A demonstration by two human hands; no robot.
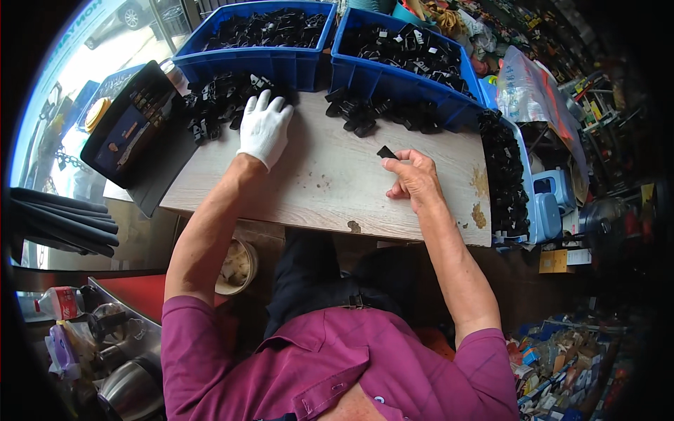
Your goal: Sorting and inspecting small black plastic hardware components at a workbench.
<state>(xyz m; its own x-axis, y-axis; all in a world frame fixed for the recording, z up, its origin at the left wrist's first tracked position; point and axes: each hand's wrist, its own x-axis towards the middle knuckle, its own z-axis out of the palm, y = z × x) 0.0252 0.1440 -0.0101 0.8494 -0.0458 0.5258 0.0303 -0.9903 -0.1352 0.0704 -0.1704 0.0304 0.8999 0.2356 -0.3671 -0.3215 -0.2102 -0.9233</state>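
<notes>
My left hand (pixel 265 130), in a white glove, reaches to a loose pile of small black plastic parts (pixel 207 109) at the far left of the table. Its fingers are stretched out and slightly apart at the pile's edge; whether a fingertip touches a part is hidden. Bare and ungloved, my right hand (pixel 418 181) pinches one small black plastic part (pixel 385 152) between thumb and forefinger, above the right half of the pale wooden tabletop (pixel 316 175). A second pile of black parts (pixel 359 116) lies beyond it.
Two blue bins, left (pixel 256 64) and right (pixel 382 79), hold black parts along the far edge. A light blue crate (pixel 528 165) of similar parts stands at the right. A propped tablet (pixel 123 137) sits at the left. Below the table is a bucket (pixel 253 265).
</notes>
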